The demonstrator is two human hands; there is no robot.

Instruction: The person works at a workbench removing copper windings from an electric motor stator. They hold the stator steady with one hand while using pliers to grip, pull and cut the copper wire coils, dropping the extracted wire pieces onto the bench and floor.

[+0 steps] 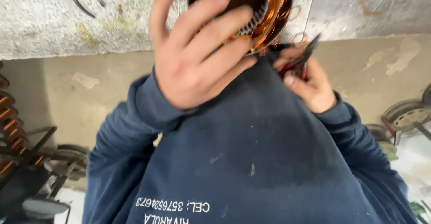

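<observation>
Copper windings fill the head view's upper middle: a round motor stator (251, 8) with a dark bore and bright orange coils sits at the near edge of a rough grey bench (67, 22), pressed close against the person's dark blue sweatshirt (251, 152). The left hand (195, 53) lies spread over the stator's near side, fingers fanned across its rim and coils, gripping it to keep it steady. The right hand (310, 82) is clenched around a pair of red-handled pliers (301, 60), whose dark tip points up towards loose wire loops (296, 37) curling out at the stator's lower right edge.

Judging by this, the step in hand is work on the winding ends: one hand braces the stator while the tool meets the stray wire. The next move seems to call for a firm hold by the left hand and a careful placing of the plier tip on a single loop, clear of the neighbouring coils. Motion blur hides whether the tip already touches wire.

Off to the left stands a stack of wound coils (11, 125); metal discs (408, 114) lie on the floor at right.
</observation>
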